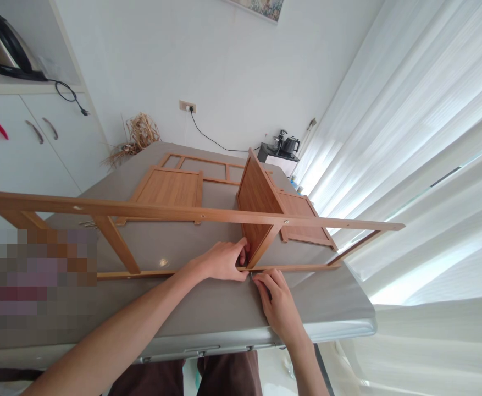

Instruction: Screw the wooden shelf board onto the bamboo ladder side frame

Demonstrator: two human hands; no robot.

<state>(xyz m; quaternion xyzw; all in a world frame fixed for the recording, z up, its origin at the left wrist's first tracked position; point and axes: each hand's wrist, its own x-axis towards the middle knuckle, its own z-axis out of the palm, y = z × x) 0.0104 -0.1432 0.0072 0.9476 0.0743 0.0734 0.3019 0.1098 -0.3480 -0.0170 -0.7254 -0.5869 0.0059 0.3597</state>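
Observation:
A long wooden ladder-like frame stands on edge across the grey table. A wooden shelf panel stands upright against it, meeting its crosspiece near the middle. My left hand is closed around the panel's lower near corner, where it meets the frame's bottom rail. Just right of it, my right hand pinches a small shiny metal piece against the outer side of that rail. Whether it is a screw or a key tip is too small to tell.
Behind the frame lie a flat wooden panel, another panel and a second ladder-like frame. Several thin metal pieces lie at left. Dried stalks stand beyond the table, and white curtains hang at right.

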